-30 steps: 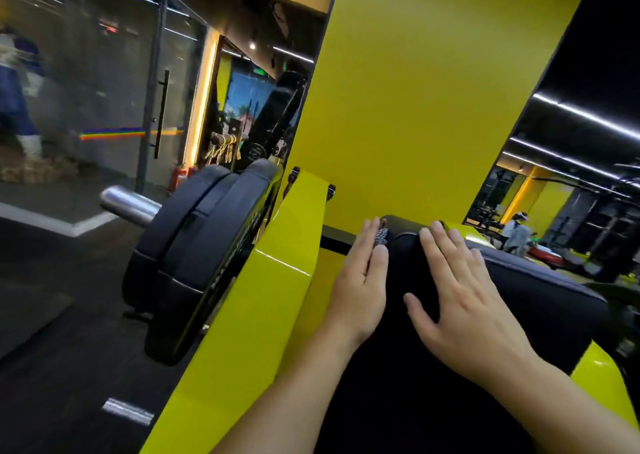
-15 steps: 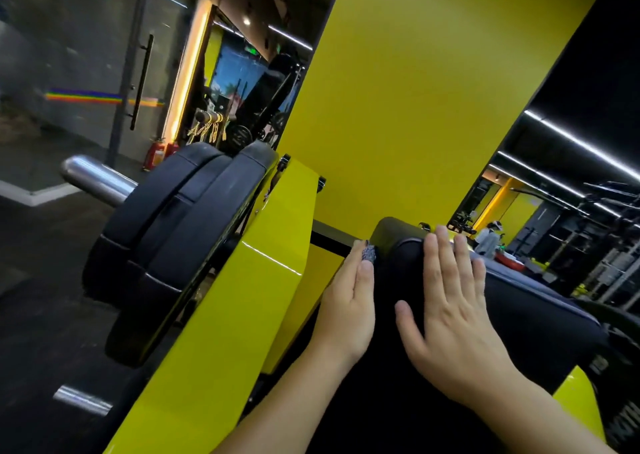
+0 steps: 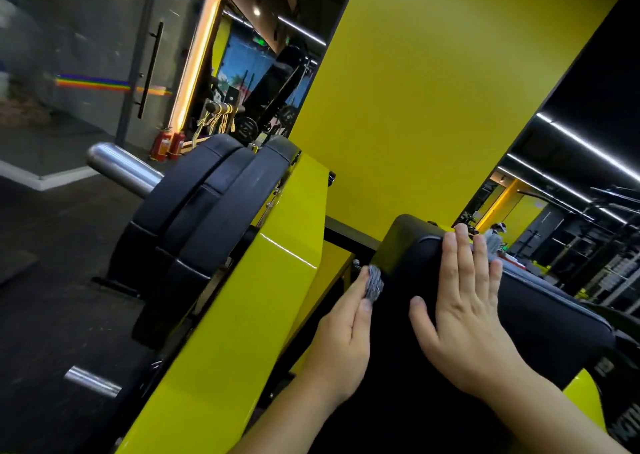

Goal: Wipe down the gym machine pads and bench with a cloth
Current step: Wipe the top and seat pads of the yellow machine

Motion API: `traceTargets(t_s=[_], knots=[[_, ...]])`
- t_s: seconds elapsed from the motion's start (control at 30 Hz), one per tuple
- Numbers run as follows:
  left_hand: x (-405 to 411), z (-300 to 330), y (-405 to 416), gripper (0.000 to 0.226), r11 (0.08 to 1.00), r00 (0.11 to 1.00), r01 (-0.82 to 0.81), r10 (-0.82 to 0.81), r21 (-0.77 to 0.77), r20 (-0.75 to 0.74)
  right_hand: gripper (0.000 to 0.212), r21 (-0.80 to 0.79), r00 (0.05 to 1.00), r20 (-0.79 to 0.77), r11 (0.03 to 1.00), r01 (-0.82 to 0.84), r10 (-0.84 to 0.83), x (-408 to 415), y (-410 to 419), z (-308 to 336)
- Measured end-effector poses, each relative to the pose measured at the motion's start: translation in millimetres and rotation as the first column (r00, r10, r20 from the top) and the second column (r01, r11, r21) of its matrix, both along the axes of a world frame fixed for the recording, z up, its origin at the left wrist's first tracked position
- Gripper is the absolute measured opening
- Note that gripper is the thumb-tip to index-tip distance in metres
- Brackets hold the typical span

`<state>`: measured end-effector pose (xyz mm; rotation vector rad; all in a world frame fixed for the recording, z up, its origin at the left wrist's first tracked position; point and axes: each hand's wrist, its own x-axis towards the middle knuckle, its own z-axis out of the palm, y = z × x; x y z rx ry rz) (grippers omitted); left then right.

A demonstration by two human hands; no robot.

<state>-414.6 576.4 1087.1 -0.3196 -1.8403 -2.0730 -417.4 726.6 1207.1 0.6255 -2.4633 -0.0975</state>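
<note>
A black padded bench pad (image 3: 540, 318) on a yellow gym machine fills the lower right. My left hand (image 3: 346, 336) presses a small grey-and-white patterned cloth (image 3: 374, 284) against the pad's left side; only a bunched bit of the cloth shows past my fingertips. My right hand (image 3: 464, 308) lies flat on top of the pad, fingers together and stretched toward its far rounded end (image 3: 405, 242), holding nothing.
The yellow machine frame (image 3: 249, 315) runs diagonally on my left. Beyond it hang black weight plates (image 3: 207, 218) on a chrome sleeve (image 3: 121, 169). A yellow pillar (image 3: 433, 90) rises ahead. A person (image 3: 495, 235) stands far right among the racks. Two fire extinguishers (image 3: 169, 145) stand by the glass door.
My left hand with the cloth has slid down and back along the pad's left side. My right hand stays flat on top. The view has swung a little.
</note>
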Motion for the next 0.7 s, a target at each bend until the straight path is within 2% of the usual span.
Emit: traceTargets(t_s=[0.1, 0.33, 0.5, 0.63, 0.7], knots=[[10.0, -6.4, -3.8, 0.046, 0.999, 0.998, 0.050, -0.051, 0.017, 0.044, 0.090, 0.020, 1.000, 0.015, 1.000, 0.008, -0.008, 5.9, 0.6, 4.9], [-15.8, 53.7, 4.6, 0.045, 0.994, 0.991, -0.101, 0.105, 0.049, -0.084, 0.104, 0.150, 0.996, 0.074, 0.988, 0.047, -0.059, 14.9, 2.1, 16.9], [-33.4, 92.7, -0.2, 0.047, 0.994, 0.978, -0.098, 0.105, 0.047, -0.180, 0.106, 0.164, 0.992, 0.095, 0.984, 0.070, -0.086, 18.0, -1.2, 17.1], [-27.8, 50.9, 3.7, 0.045, 0.985, 0.975, -0.169, 0.172, 0.036, -0.138, 0.107, 0.162, 0.992, 0.108, 0.985, 0.052, -0.071, 18.9, 0.3, 19.5], [-19.3, 21.1, 2.8, 0.044, 0.989, 0.987, -0.138, 0.141, 0.051, -0.076, 0.106, 0.164, 0.990, 0.122, 0.985, 0.046, -0.067, 18.5, 0.2, 19.8]])
